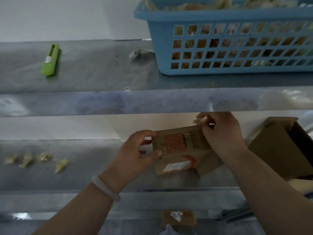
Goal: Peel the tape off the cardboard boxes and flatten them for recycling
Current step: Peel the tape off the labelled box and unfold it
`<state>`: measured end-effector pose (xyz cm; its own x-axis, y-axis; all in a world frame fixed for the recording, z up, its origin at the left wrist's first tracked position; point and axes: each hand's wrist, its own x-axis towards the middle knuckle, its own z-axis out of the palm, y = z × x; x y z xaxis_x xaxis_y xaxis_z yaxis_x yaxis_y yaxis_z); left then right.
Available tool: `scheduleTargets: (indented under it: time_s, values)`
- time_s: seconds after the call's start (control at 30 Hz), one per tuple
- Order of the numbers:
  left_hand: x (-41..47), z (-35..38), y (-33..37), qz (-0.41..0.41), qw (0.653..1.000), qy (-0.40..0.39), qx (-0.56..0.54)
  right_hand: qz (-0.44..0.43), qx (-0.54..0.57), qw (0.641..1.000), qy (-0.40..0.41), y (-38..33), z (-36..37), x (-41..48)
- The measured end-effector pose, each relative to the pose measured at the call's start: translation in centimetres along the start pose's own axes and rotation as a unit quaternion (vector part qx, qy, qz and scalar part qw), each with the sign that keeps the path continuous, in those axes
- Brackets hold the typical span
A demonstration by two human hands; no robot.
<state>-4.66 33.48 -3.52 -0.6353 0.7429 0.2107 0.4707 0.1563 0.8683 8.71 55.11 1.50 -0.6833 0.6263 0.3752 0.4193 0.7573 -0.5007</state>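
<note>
Cardboard box point(179, 150) lay between hands, long axis left-right. Left hand point(135, 155) gripped left edge; right hand point(223, 134), nearer tape, pinched tape scrap point(199, 120) at far-right corner.

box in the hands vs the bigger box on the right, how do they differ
The held box is smaller than the right box. The left hand grips the held box and the right hand pinches tape at its top; the right box lies untouched, open. The held box bears an orange print; the right box looks plain. Both are brown cardboard.
</note>
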Motion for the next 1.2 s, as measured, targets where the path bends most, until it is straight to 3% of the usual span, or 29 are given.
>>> scheduleTargets:
  time_s: [0.33,0.43,0.5,0.57,0.9,1.2]
  values:
    - [0.4,-0.3,0.1,0.033,0.998,0.012,0.043,0.023,-0.082,0.996,-0.031,0.7,-0.4,0.5]
    - [0.4,-0.3,0.6,0.082,0.991,0.031,0.105,-0.099,-0.076,0.992,-0.023,-0.5,-0.6,-0.5]
    - [0.6,-0.4,1.0,0.101,0.983,0.048,0.147,-0.196,-0.071,0.973,-0.095,-1.2,-0.1,-1.7]
    - [1.0,-0.8,1.2,0.107,0.976,0.050,0.183,-0.232,-0.110,0.951,-0.174,-1.5,0.6,-2.7]
    - [2.0,-2.8,2.8,0.090,0.966,-0.060,0.235,-0.227,-0.066,0.956,-0.173,-0.9,1.2,-3.2]
    - [1.9,-2.5,3.1,0.127,0.947,-0.044,0.292,-0.214,-0.062,0.957,-0.188,-0.6,1.2,-2.9]
